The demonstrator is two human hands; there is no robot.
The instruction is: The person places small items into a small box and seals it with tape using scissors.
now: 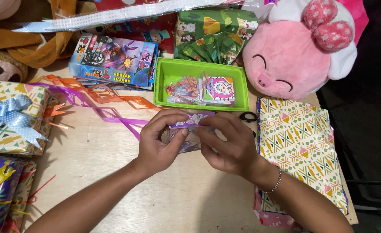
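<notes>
Purple packet (pixel 192 120) between both hands (pixel 162 140), probably pinched.

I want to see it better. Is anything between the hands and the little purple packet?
No. Both hands already hold the purple packet: the left hand grips its left end, the right hand its right. Nothing lies between them. The green tray sits just behind it.

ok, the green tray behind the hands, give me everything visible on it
The green tray is a shallow rectangular bin, bright lime, looks like moulded plastic with a rolled rim. It sits flat on the wooden table, long side toward the person, just beyond both hands, which do not touch it. Inside lie clear packets of small colourful items and a stack of pink printed cards. Green wrapping paper lies behind it, a pink plush toy to its right.
</notes>
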